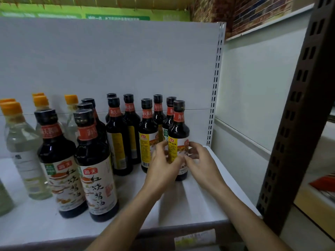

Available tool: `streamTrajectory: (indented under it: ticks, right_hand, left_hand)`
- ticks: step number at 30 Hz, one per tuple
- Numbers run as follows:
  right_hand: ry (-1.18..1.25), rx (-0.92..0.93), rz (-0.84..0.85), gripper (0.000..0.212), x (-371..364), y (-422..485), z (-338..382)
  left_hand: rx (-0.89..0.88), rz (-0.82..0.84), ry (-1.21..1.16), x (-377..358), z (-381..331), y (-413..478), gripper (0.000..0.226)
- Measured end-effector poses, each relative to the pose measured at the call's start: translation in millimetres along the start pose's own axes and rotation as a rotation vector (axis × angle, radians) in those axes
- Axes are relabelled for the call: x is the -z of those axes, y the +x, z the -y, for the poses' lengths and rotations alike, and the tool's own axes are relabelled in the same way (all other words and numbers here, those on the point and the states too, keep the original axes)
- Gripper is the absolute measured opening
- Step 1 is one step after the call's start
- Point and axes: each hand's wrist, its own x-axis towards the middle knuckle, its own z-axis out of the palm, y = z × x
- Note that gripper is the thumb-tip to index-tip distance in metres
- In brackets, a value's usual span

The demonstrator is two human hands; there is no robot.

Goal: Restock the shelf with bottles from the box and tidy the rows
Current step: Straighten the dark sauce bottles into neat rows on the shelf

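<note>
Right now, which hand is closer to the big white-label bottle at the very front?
Left. The left hand grips the small yellow-label bottle, right of the big white-label bottle and apart from it. The right hand holds that small bottle's other side, farther away.

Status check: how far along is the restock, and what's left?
Done: dark bottles and clear bottles stand upright in rows on the shelf. In hand: the left hand and right hand grip the front-right bottle, which stands on the shelf. Left: rows look staggered, some labels face sideways, and bare shelf remains in front. The box is out of view, so remaining stock can't be judged.
</note>
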Motion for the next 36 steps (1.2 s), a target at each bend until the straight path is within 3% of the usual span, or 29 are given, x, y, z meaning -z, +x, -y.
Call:
streamTrajectory:
  ticks: [5,14,21,25,31,36]
  right_hand:
    - [-0.037,-0.048,-0.073,0.034,9.2,5.7,-6.7]
    - [-0.073,-0.188,-0.073,0.047,24.2,21.2,-19.6]
    - [0.0,-0.223,-0.076,0.045,23.7,59.9,-35.4]
    - [0.059,-0.239,-0.091,0.048,20.0,82.6,-44.3]
    - [0.105,-0.25,-0.105,0.057,16.1,108.0,-62.9]
    - [0.167,-0.248,-0.133,0.052,12.4,118.6,-68.7]
  left_hand:
    - [0.06,0.122,-0.149,-13.1,-3.4,18.1,0.046]
    - [0.052,0.221,-0.219,-54.8,-3.2,42.3,0.069]
    - [0.059,0.151,-0.26,-85.4,-0.6,79.5,0.057]
    - [0.09,0.099,-0.29,-97.6,1.1,94.9,0.066]
    - [0.099,0.068,-0.289,-110.6,9.5,112.3,0.063]
    - [0.167,0.065,-0.284,-120.0,19.6,121.4,0.075]
